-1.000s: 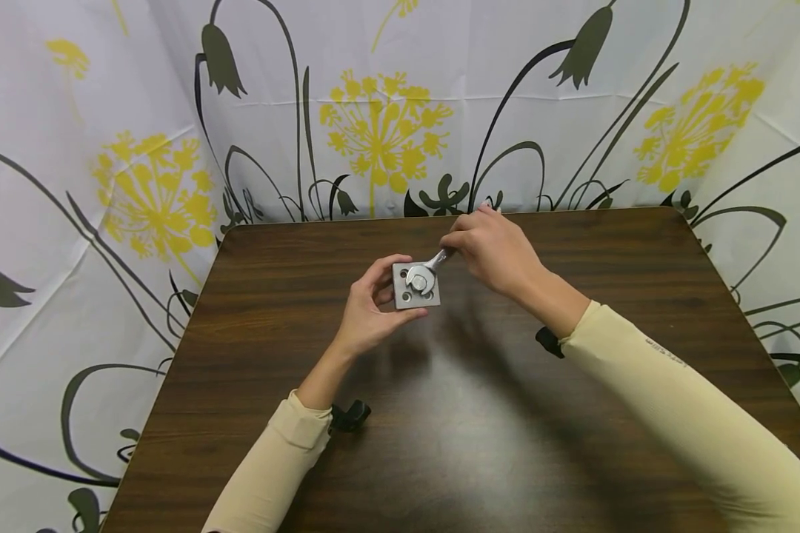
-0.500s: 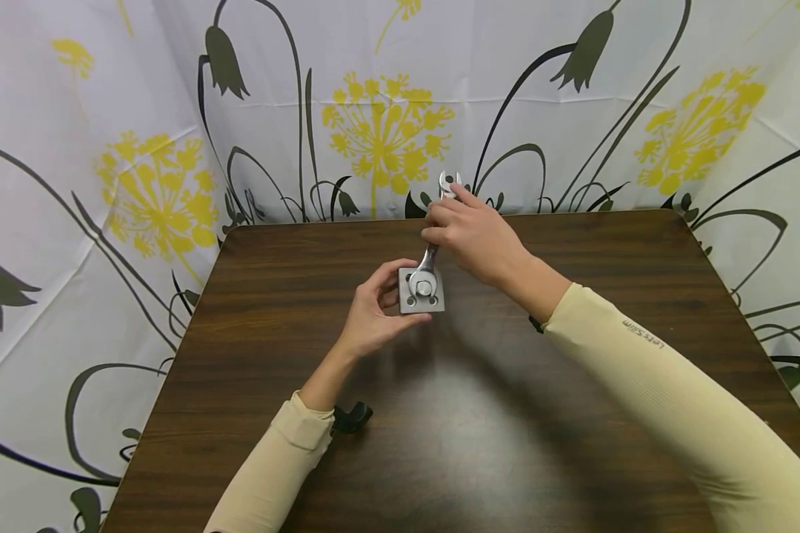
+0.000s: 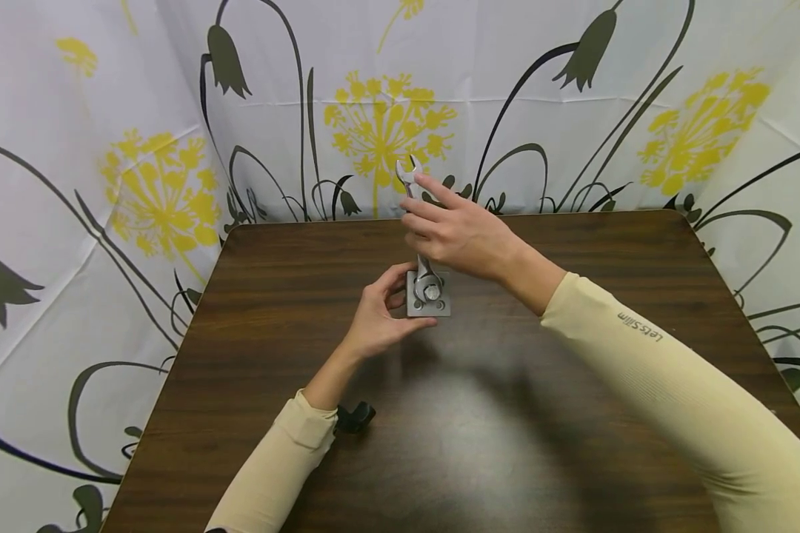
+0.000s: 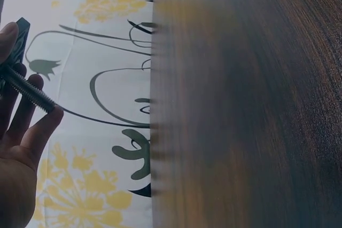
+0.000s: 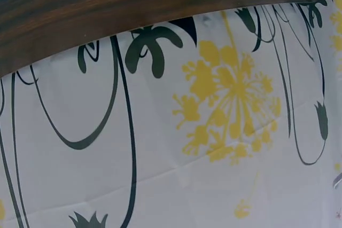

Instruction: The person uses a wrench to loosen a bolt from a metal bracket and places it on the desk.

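My left hand [image 3: 376,322] holds a square grey metal plate [image 3: 413,306] with corner holes by its edges, above the table. A bolt head [image 3: 432,292] stands at the plate's middle; in the left wrist view the threaded bolt shank [image 4: 33,92] sticks out behind, near the fingertips. An open-end wrench [image 3: 423,265] sits with its lower end around the bolt head, its upper end tilted slightly left. My right hand [image 3: 470,233] grips the wrench's handle, index finger up by the free end. The right wrist view does not show the hand.
A dark wood-grain table [image 3: 273,296] lies beneath both hands. A white curtain [image 3: 493,44] printed with yellow and grey flowers hangs behind and beside it. A black wrist-worn device [image 3: 356,418] juts out beside the left sleeve.
The wrench has swung counterclockwise around the bolt head, its handle going from upper right to slightly upper left. My right hand moved left with it. The plate shifted slightly right and down.
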A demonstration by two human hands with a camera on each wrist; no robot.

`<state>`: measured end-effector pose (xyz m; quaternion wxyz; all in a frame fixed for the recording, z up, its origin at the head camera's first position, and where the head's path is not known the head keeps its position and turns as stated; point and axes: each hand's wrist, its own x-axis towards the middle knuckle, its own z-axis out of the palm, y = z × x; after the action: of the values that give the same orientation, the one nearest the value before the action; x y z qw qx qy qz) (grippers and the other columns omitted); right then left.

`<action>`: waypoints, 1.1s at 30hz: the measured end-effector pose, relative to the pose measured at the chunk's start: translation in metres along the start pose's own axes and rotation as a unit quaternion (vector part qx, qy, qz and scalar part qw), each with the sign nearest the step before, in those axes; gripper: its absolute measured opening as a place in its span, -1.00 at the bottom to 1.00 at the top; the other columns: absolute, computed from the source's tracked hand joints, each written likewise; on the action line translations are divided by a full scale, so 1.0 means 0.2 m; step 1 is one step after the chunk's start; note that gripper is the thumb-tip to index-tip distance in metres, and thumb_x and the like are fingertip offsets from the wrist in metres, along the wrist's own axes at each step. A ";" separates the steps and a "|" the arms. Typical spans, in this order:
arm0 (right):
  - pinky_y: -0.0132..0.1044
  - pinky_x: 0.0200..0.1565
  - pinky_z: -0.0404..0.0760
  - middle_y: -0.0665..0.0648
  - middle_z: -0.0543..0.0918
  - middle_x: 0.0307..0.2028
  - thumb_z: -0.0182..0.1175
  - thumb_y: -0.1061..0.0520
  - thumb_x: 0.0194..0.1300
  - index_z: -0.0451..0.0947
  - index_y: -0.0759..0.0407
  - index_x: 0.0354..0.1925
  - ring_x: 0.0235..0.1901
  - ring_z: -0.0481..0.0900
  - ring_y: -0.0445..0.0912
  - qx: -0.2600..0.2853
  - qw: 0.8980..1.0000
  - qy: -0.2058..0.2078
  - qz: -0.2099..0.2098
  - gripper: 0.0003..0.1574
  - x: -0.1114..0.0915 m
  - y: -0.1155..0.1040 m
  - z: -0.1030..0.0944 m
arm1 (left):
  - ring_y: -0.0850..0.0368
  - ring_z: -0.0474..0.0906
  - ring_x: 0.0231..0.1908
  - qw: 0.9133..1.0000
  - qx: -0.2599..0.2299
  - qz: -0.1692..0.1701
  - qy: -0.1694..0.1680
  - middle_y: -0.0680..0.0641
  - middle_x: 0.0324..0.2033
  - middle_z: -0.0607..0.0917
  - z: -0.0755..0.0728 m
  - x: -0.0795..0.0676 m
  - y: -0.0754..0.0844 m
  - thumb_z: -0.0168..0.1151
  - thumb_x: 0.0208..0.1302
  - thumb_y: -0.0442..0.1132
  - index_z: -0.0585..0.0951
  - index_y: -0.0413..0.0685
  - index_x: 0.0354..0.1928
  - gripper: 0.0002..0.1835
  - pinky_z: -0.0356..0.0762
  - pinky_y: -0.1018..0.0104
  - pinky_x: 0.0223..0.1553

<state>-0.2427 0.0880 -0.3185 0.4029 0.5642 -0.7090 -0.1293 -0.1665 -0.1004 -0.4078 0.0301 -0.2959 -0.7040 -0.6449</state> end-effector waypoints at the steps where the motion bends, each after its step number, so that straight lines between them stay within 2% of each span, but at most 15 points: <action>1: 0.08 0.42 0.01 0.21 0.58 -0.16 -0.03 0.49 0.34 0.60 0.21 -0.35 0.13 0.47 0.10 -0.002 1.000 0.003 0.002 -0.66 0.00 0.00 0.00 | -0.12 0.63 -0.06 1.000 0.000 -0.001 0.002 -0.36 -0.03 0.62 0.00 0.00 0.00 0.51 -0.21 -0.67 0.39 -0.41 0.20 -0.19 0.65 0.14 -0.10; 5: 0.11 0.41 0.03 0.21 0.58 -0.18 -0.04 0.48 0.36 0.64 0.21 -0.30 0.10 0.48 0.11 0.002 0.999 0.018 0.036 -0.65 -0.01 0.01 -0.01 | -0.17 0.65 -0.08 1.000 -0.005 -0.009 0.010 -0.36 -0.03 0.62 0.00 0.00 0.01 0.50 -0.19 -0.67 0.39 -0.39 0.20 -0.20 0.66 0.14 -0.14; 8: 0.13 0.40 0.05 0.20 0.60 -0.19 0.05 0.45 0.33 0.68 0.19 -0.24 0.07 0.50 0.12 0.012 0.997 0.023 0.079 -0.70 -0.05 0.03 -0.03 | -0.20 0.65 -0.09 1.000 -0.008 -0.014 0.015 -0.35 -0.03 0.62 -0.01 -0.01 0.01 0.50 -0.19 -0.67 0.40 -0.37 0.20 -0.20 0.67 0.15 -0.16; 11: 0.11 0.40 0.06 0.18 0.63 -0.23 0.17 0.40 0.28 0.72 0.15 -0.20 -0.01 0.53 0.12 0.032 0.990 0.018 0.134 -0.74 -0.11 0.03 -0.06 | -0.19 0.65 -0.10 1.000 -0.008 -0.015 0.019 -0.34 -0.02 0.62 -0.01 -0.01 0.01 0.50 -0.19 -0.67 0.41 -0.37 0.20 -0.20 0.67 0.16 -0.16; 13: 0.07 0.36 0.21 0.15 0.65 -0.25 0.23 0.37 0.25 0.73 0.12 -0.18 -0.09 0.54 0.11 0.056 0.982 0.010 0.178 -0.75 -0.15 0.02 -0.08 | -0.18 0.65 -0.09 1.000 -0.007 -0.014 0.023 -0.34 -0.02 0.61 -0.01 -0.01 0.02 0.50 -0.20 -0.68 0.42 -0.39 0.19 -0.21 0.67 0.16 -0.16; 15: -0.02 0.16 0.46 0.12 0.67 -0.27 0.27 0.33 0.24 0.74 0.08 -0.17 -0.17 0.54 0.09 0.088 0.969 -0.001 0.230 -0.76 -0.18 -0.01 -0.09 | -0.16 0.65 -0.09 1.000 -0.007 -0.013 0.027 -0.34 -0.01 0.61 -0.02 -0.01 0.01 0.50 -0.21 -0.68 0.42 -0.40 0.19 -0.21 0.67 0.17 -0.17; 17: -0.08 -0.15 0.61 0.06 0.68 -0.29 0.33 0.24 0.23 0.75 0.04 -0.17 -0.25 0.56 0.04 0.128 0.949 -0.016 0.287 -0.80 -0.22 -0.05 -0.11 | -0.15 0.64 -0.09 0.999 -0.008 -0.013 0.031 -0.33 -0.01 0.61 -0.02 -0.01 0.01 0.50 -0.21 -0.68 0.42 -0.39 0.19 -0.21 0.67 0.17 -0.17; 20: -0.11 -0.50 0.55 -0.04 0.69 -0.34 0.40 0.12 0.20 0.76 -0.01 -0.17 -0.37 0.58 -0.06 0.203 0.905 -0.037 0.371 -0.81 -0.25 -0.13 -0.15 | -0.14 0.65 -0.11 0.999 -0.012 -0.016 0.032 -0.31 -0.02 0.61 -0.02 -0.01 0.01 0.50 -0.20 -0.68 0.43 -0.33 0.20 -0.20 0.68 0.15 -0.18; 22: -0.15 -0.52 0.53 -0.09 0.69 -0.38 0.44 0.06 0.17 0.77 -0.03 -0.18 -0.43 0.59 -0.15 0.264 0.863 -0.045 0.428 -0.80 -0.25 -0.18 -0.17 | -0.15 0.65 -0.11 0.999 -0.015 -0.017 0.032 -0.30 -0.02 0.62 -0.03 -0.01 0.01 0.50 -0.19 -0.68 0.43 -0.33 0.20 -0.20 0.68 0.14 -0.18; 23: -0.17 -0.50 0.53 -0.10 0.68 -0.40 0.45 0.06 0.16 0.77 -0.02 -0.18 -0.45 0.59 -0.17 0.301 0.838 -0.046 0.454 -0.79 -0.26 -0.21 -0.17 | -0.14 0.65 -0.11 0.999 -0.015 -0.016 0.032 -0.30 -0.02 0.62 -0.03 -0.01 0.01 0.50 -0.19 -0.67 0.42 -0.34 0.20 -0.20 0.68 0.14 -0.19; 24: -0.21 -0.49 0.52 -0.10 0.69 -0.41 0.46 0.06 0.15 0.77 0.01 -0.18 -0.47 0.59 -0.19 0.342 0.808 -0.046 0.477 -0.78 -0.26 -0.24 -0.18 | -0.13 0.65 -0.11 0.999 -0.015 -0.013 0.032 -0.29 -0.01 0.62 -0.03 0.00 0.01 0.50 -0.19 -0.67 0.42 -0.36 0.20 -0.20 0.68 0.14 -0.19; 26: -0.27 -0.47 0.52 -0.06 0.69 -0.43 0.46 0.07 0.15 0.77 0.08 -0.17 -0.48 0.58 -0.19 0.429 0.740 -0.040 0.517 -0.75 -0.25 -0.30 -0.19 | -0.10 0.65 -0.10 0.999 -0.010 -0.006 0.033 -0.29 -0.01 0.62 -0.04 0.00 0.01 0.50 -0.18 -0.67 0.41 -0.40 0.20 -0.21 0.68 0.14 -0.17; 28: -0.30 -0.46 0.57 0.04 0.70 -0.43 0.44 0.10 0.18 0.75 0.17 -0.13 -0.49 0.58 -0.14 0.519 0.656 -0.032 0.546 -0.71 -0.24 -0.36 -0.20 | -0.06 0.64 -0.09 0.999 -0.004 0.000 0.034 -0.29 -0.02 0.62 -0.04 0.00 0.01 0.50 -0.17 -0.66 0.40 -0.41 0.20 -0.22 0.67 0.15 -0.16; 30: -0.27 -0.45 0.64 0.11 0.71 -0.37 0.41 0.12 0.21 0.71 0.25 -0.07 -0.44 0.60 -0.10 0.599 0.559 -0.023 0.572 -0.67 -0.22 -0.42 -0.21 | -0.03 0.64 -0.09 0.999 0.001 0.003 0.036 -0.28 -0.03 0.63 -0.04 -0.01 0.01 0.50 -0.15 -0.65 0.41 -0.40 0.20 -0.23 0.67 0.15 -0.15; 33: -0.14 -0.40 0.71 0.15 0.72 -0.28 0.37 0.14 0.26 0.66 0.31 0.02 -0.34 0.62 -0.09 0.677 0.409 -0.007 0.612 -0.61 -0.18 -0.53 -0.23 | -0.02 0.64 -0.10 0.999 -0.002 0.001 0.039 -0.29 -0.05 0.63 -0.04 -0.01 0.01 0.48 -0.14 -0.66 0.41 -0.38 0.20 -0.24 0.67 0.16 -0.15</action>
<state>-0.1353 0.0977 -0.3712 -0.1432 0.0687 -0.7255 0.6696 -0.1676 -0.1084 -0.4053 0.0577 -0.2710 -0.7005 -0.6577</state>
